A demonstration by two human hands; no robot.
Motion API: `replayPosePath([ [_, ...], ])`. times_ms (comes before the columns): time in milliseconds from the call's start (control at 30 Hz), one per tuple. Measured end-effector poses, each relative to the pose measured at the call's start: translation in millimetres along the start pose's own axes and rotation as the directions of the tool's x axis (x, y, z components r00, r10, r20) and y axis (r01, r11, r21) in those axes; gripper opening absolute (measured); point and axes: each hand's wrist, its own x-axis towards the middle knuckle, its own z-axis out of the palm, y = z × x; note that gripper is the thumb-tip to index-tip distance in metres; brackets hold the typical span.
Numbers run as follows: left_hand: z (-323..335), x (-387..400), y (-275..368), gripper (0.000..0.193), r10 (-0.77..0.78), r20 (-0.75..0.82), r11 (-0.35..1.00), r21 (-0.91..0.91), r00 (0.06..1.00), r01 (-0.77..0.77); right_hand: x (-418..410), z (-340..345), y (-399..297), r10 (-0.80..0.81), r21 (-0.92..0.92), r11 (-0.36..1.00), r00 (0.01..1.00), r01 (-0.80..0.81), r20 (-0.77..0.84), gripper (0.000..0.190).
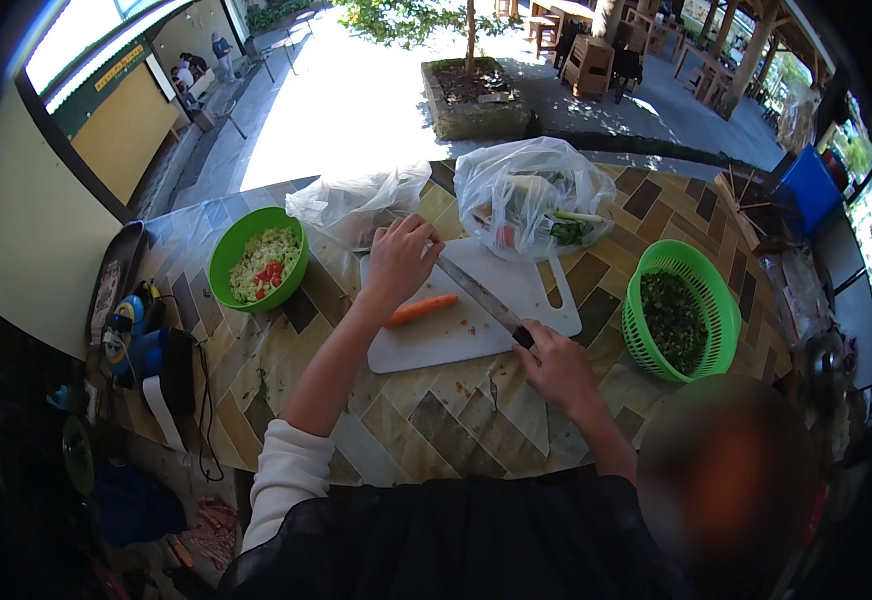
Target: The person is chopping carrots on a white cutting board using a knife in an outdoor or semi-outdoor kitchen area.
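My right hand [558, 365] grips the black handle of a kitchen knife [478, 291], its long blade pointing away to the left over a white plastic cutting board [473, 330]. At the blade's tip is my left hand [404, 259], fingers bent; whether they pinch the tip or some scrap is hidden. A peeled orange carrot [422, 310] lies on the board below the blade, its left end behind my left forearm. Small brown scraps dot the board. Beyond it, a clear plastic bag [533, 199] contains leafy greens and other vegetables, beside a second plastic bag [364, 202].
A green bowl [218, 259] of chopped pale vegetable and red pieces stands left. On the right, a green colander [725, 322] contains chopped greens. A blue-black device [154, 356] with cables sits at the table's left edge. A person's blurred head [728, 472] is close at lower right.
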Motion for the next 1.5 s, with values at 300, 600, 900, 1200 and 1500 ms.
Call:
replayPosePath([
  [300, -4.1, -51.4, -9.1, 0.02, 0.024, 0.366, 0.982, -0.182, 0.93, 0.046, -22.3, 1.2, 12.9, 0.213, 0.557, 0.789, 0.966, -0.257, 0.144, 0.026],
  [600, -42.7, -74.5, -27.3, 0.027, -0.271, 0.015, 0.942, -0.203, 0.962, 0.269, -23.5, -0.2, 14.6, -0.074, 0.546, 0.834, 0.966, -0.075, 0.246, 0.028],
  [900, -48.4, -91.9, -18.0, 0.026, -0.254, -0.012, 0.946, -0.213, 0.967, 0.246, 26.2, 10.8, 16.7, 0.002, 0.45, 0.89, 0.989, -0.068, 0.146, 0.025],
  [1200, -53.7, -100.4, -9.0, 0.026, -0.256, 0.001, 0.948, -0.196, 0.967, 0.252, 36.2, 39.7, -7.5, -0.057, 0.468, 0.884, 0.99, -0.009, 0.126, 0.023],
  [1500, -41.9, -99.2, 3.3, 0.026, -0.242, 0.034, 0.938, -0.247, 0.97, 0.243, 0.8, 16.7, 1.4, -0.003, 0.495, 0.864, 0.982, -0.093, 0.19, 0.025],
])
